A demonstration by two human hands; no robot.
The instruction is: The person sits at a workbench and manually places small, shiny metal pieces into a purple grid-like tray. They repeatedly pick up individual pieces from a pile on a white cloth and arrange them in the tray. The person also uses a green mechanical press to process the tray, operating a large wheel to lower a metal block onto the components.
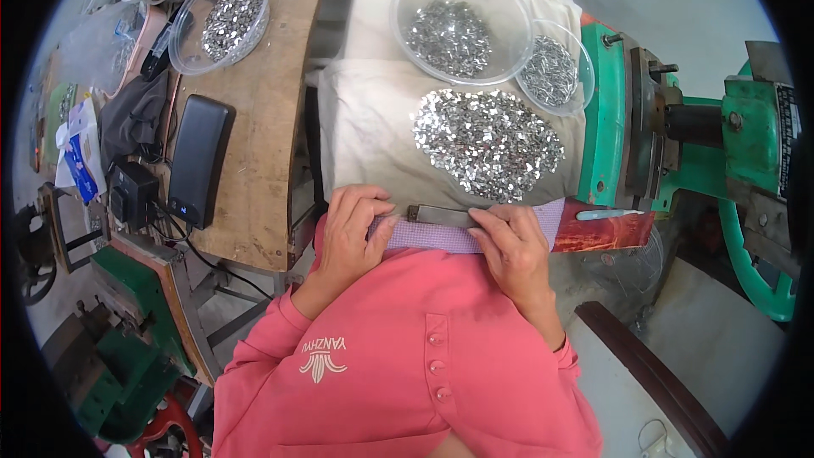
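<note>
Right hand (517, 248) pinches a metal bar (443, 216), left hand (349, 222) half-curled, seemingly empty; a slip could scatter nearby metal pieces (492, 142).

Counting 2 bare hands (352, 225) (515, 250), 1 metal bar (443, 215), 1 heap of shiny pieces (492, 144) and 2 far tubs of metal parts (510, 21) (578, 68). Adding 1 blue tool (600, 215) at right, 3 near shirt buttons (436, 366), and, at left, 1 wooden table (263, 136), 1 black device (200, 161) and at least 1 filled tub (188, 41).
</note>
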